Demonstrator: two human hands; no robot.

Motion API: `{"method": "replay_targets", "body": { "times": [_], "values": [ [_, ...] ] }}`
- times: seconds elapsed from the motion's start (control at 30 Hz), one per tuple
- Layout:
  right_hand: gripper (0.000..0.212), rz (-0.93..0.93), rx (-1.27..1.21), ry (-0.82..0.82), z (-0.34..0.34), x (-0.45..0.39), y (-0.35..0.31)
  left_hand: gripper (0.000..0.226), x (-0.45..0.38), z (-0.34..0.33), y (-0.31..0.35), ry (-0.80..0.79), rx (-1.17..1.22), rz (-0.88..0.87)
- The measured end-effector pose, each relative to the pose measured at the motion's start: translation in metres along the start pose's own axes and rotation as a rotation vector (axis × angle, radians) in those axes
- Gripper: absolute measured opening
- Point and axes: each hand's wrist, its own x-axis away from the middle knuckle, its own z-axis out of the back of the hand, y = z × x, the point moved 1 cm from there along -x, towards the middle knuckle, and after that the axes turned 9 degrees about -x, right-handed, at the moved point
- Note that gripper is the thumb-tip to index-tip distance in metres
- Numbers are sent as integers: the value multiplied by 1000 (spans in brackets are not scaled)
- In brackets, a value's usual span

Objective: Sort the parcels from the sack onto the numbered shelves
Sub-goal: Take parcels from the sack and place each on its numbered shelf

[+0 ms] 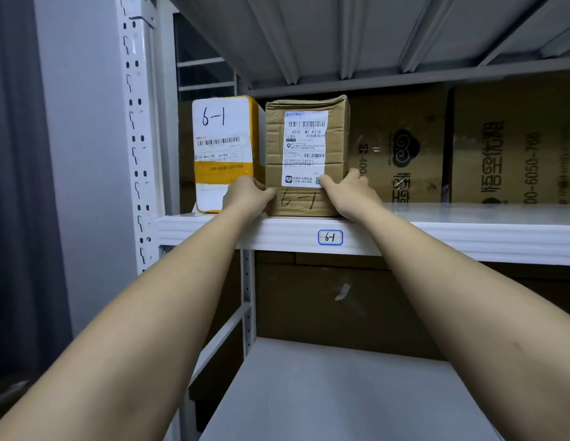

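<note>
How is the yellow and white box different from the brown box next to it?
The yellow and white box has yellow tape bands; the brown box is plain creased cardboard. The yellow and white box has 6-1 written at the top, the brown box near the bottom. The left hand and right hand hold the brown box; neither grips the yellow and white box. Both stand upright on the shelf tagged 6-1.

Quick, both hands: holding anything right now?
Left hand: grips the brown box at its lower left edge.
Right hand: grips the same box's lower right edge.
</note>
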Motion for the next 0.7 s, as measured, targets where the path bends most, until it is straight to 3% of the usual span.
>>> {"method": "replay_targets", "body": {
  "times": [0.33,0.7],
  "values": [
    [78,-53,9,-51,-17,-17,-6,4,-23,0,-12,6,-83,-32],
    [76,-53,35,-57,-30,-23,-13,7,-30,-2,-24,108,-146,-6]
  ]
}}
